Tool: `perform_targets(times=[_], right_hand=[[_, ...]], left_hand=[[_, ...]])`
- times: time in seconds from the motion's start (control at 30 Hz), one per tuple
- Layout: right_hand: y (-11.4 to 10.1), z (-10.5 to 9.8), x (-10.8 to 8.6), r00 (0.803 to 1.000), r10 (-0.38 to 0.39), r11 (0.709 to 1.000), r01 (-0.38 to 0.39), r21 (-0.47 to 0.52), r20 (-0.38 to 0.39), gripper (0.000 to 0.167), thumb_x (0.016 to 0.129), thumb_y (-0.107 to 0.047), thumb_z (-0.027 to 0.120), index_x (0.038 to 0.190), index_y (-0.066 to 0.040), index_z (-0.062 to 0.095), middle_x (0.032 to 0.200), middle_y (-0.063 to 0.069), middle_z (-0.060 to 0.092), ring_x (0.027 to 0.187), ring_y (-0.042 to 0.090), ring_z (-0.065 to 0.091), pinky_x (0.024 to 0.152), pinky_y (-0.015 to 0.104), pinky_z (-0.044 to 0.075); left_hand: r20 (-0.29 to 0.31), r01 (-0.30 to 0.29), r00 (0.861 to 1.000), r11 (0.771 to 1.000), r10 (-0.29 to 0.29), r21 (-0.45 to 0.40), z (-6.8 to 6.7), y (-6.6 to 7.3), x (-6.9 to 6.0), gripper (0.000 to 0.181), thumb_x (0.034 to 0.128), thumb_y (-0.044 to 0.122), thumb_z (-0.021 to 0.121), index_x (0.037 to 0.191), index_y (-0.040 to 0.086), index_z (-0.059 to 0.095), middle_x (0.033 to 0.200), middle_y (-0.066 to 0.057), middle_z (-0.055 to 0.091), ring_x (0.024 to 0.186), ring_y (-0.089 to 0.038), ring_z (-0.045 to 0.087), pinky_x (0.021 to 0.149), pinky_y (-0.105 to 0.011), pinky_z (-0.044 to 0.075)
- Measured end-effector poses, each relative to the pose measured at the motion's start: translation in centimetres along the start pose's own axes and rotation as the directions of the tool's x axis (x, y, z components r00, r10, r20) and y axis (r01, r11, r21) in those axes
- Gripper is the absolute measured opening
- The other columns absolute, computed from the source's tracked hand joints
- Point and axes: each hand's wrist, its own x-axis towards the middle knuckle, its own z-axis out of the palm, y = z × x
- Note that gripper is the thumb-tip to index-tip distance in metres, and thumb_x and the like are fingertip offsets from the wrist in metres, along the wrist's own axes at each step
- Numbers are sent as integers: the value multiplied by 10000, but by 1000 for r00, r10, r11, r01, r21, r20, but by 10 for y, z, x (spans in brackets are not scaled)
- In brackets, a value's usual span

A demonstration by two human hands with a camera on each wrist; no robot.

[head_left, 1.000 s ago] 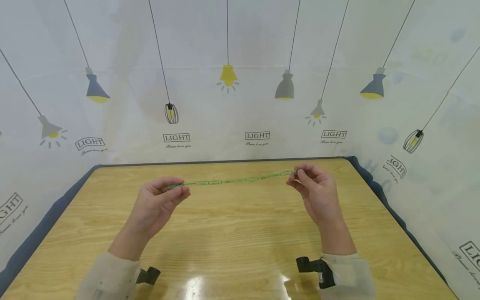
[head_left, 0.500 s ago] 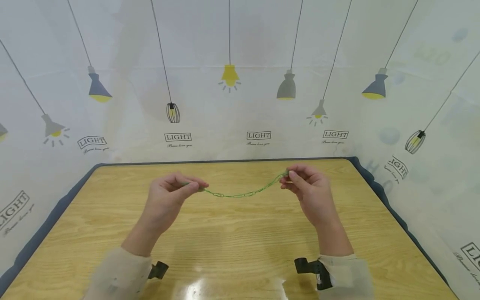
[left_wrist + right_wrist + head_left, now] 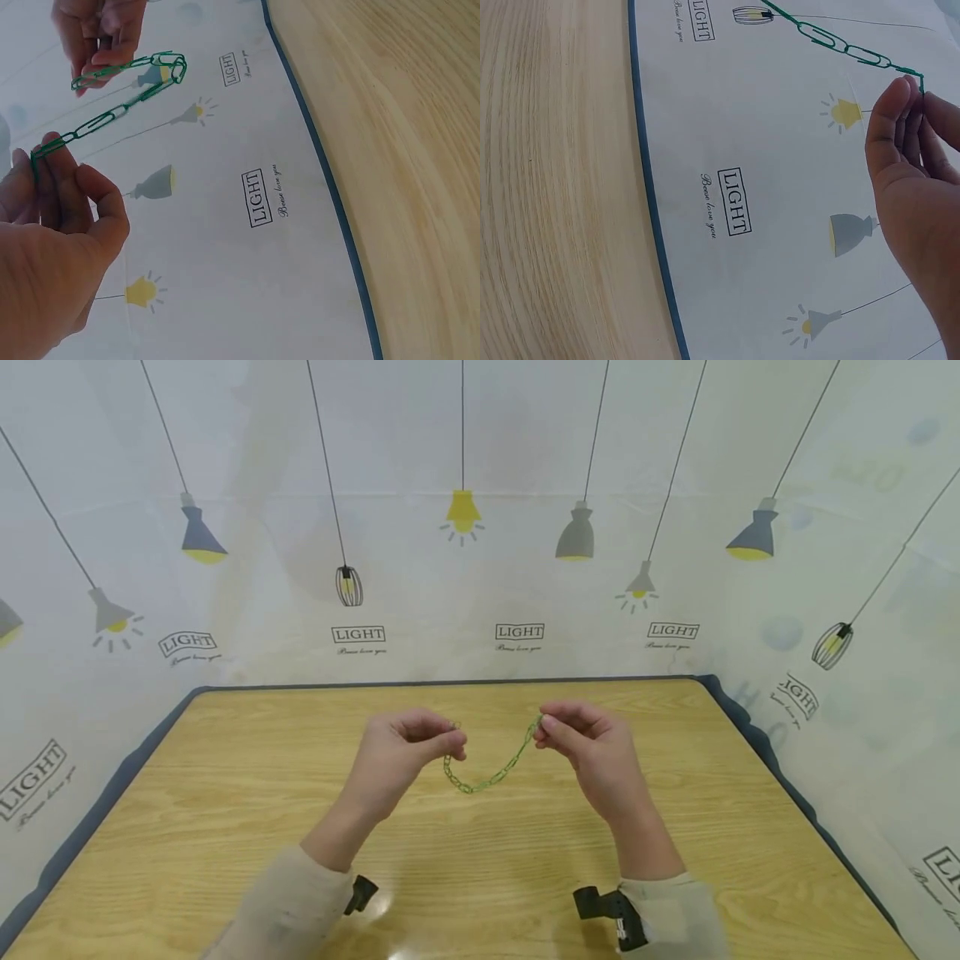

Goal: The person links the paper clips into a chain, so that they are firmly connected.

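Observation:
A chain of green paper clips (image 3: 491,783) hangs in a U-shaped curve between the two hands, above the table. At its left end, the left hand (image 3: 397,760) pinches it between thumb and fingertips. The right hand (image 3: 597,756) pinches the other end, slightly higher. In the left wrist view the linked clips (image 3: 105,118) bend round between both hands. In the right wrist view the end clips (image 3: 847,49) run to the right hand's fingertips, where part of the last clip is hidden.
A wood-grain table (image 3: 465,877) with a dark blue edge lies under the hands. White cloth walls (image 3: 420,585) printed with lamps and LIGHT lettering surround it on three sides. Black wrist mounts (image 3: 611,914) sit at both sleeves.
The chain was stretched nearly straight and now sags in a deep curve. The left hand has moved well to the right, and the right hand a little left, so they are closer together.

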Motion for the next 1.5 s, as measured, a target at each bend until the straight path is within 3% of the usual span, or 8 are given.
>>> perform_targets(times=[0.17,0.47,0.57,0.7,0.87,0.97,1.13,1.5], right_hand=[[0,5,-1,1000,-12,1000,12,-17,29,199,1024,0,671,1082,-158,777,975,-28,753,883,118,746,886,277,637],[-4,20,-5,999,9,991,-2,-137,50,207,1044,-66,670,1244,-10,681,1008,-38,728,922,125,739,933,289,624],[-4,24,-5,998,2,993,5,-118,55,167,1039,-53,671,1204,-31,682,991,-46,743,925,121,744,943,291,618],[-5,29,-6,997,-20,998,24,-57,79,123,1032,-17,667,1119,-93,709,974,-46,759,923,104,755,941,298,624],[-5,32,-7,997,-30,999,33,-41,78,148,1028,-18,673,1098,-136,731,971,-55,766,912,96,761,940,299,626],[-6,34,-8,997,-28,998,32,-54,69,141,1027,-23,678,1110,-122,734,979,-62,768,914,98,759,947,297,622],[-6,35,-8,997,-29,997,34,-64,72,133,1026,-30,683,1127,-98,735,989,-62,768,915,101,755,952,300,620],[-6,35,-8,995,-22,1000,20,18,99,188,1039,-18,653,1090,-172,750,995,-57,757,911,88,743,931,279,619]], left_hand=[[-12,-16,1000,996,17,87,10,3,-1,187,988,58,746,1148,-28,790,995,-127,821,917,-99,770,965,-282,613],[6,-210,977,960,213,185,17,2,-4,121,969,87,779,1071,31,811,1016,-175,818,929,-188,802,864,-257,630],[4,-311,948,922,318,232,18,-1,-3,96,948,59,795,1033,17,814,995,-145,826,925,-202,808,874,-268,637],[14,-437,893,858,451,271,21,-6,-1,70,927,-5,796,995,-8,812,971,-132,826,921,-162,804,897,-287,641],[34,-533,835,791,550,301,24,-7,0,63,917,-41,791,968,-7,810,942,-125,822,902,-149,800,869,-278,644],[39,-555,819,773,573,307,25,-7,0,66,911,-44,795,961,-4,809,932,-127,820,895,-194,804,868,-276,644],[40,-565,811,764,584,312,25,-5,0,70,913,-40,795,962,7,811,932,-124,819,883,-263,803,872,-276,642],[43,-582,789,724,613,370,26,-6,1,87,916,-9,804,957,62,829,926,-78,825,858,-221,797,792,-219,618]])
